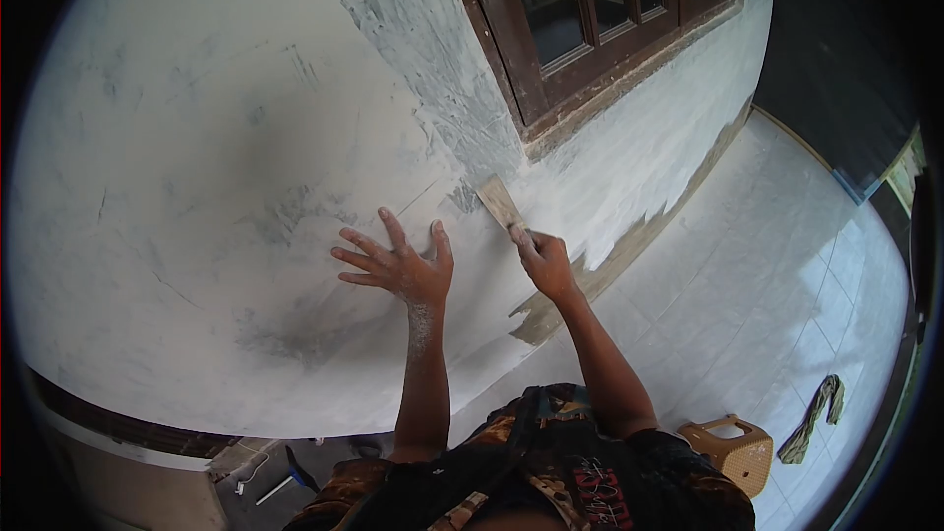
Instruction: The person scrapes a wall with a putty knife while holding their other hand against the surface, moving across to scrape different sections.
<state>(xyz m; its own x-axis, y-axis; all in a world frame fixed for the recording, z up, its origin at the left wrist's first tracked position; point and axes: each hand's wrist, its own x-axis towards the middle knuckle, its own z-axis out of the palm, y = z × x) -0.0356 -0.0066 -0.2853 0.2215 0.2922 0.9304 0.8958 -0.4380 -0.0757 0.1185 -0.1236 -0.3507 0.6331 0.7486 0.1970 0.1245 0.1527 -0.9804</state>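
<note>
My left hand (401,264) is spread against the white-plastered wall (246,138), fingers apart, with pale dust on the fingers and wrist. My right hand (543,258) grips a putty knife (500,202) by its handle. The knife's wide, putty-smeared blade points up and left, its edge right at the wall just below the window's lower corner. Above the blade runs a grey, streaky patch (433,69) of rough putty beside the window frame. Smoother white covers the wall around both hands.
A brown wooden window (590,10) with glass panes is set into the wall at upper right. Pale floor tiles (708,246) stretch along the wall's base. At lower right stand a tan plastic stool (733,447) and a crumpled striped cloth (814,418). A blue-headed tool (295,477) lies at lower left.
</note>
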